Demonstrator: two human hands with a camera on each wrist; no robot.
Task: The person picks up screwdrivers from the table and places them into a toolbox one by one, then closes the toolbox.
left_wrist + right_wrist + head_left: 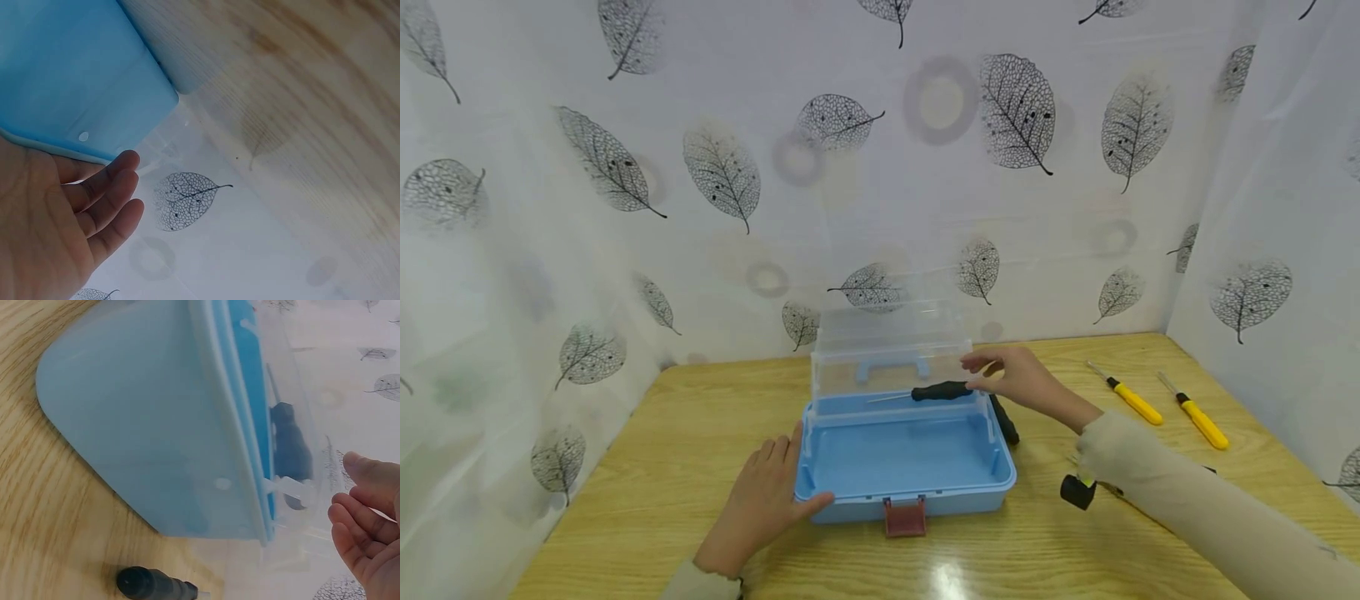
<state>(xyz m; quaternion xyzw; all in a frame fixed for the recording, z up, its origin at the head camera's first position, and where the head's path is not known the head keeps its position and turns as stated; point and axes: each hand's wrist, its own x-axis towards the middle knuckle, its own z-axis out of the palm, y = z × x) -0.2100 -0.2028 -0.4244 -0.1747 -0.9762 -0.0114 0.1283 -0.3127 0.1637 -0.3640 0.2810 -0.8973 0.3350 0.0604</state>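
Note:
A light-blue toolbox (917,505) stands on the table, its clear lid (891,371) raised at the back and its reddish latch (906,518) hanging in front. My left hand (756,496) rests against its left side, thumb over the front rim; in the left wrist view the fingers are loosely bent. A black-handled screwdriver (942,391) lies level at the lid's lower part, seen through clear plastic in the right wrist view; what supports it is unclear. Just outside the lid is my right hand (369,519), fingers loosely curled with nothing between them.
Beside the toolbox's right wall lies another black handle (1004,421). Two yellow-handled screwdrivers (1135,403) are at the table's right side. A black-ended tool (1078,492) is partly hidden under my right forearm. A leaf-patterned curtain (865,192) closes off the back and sides.

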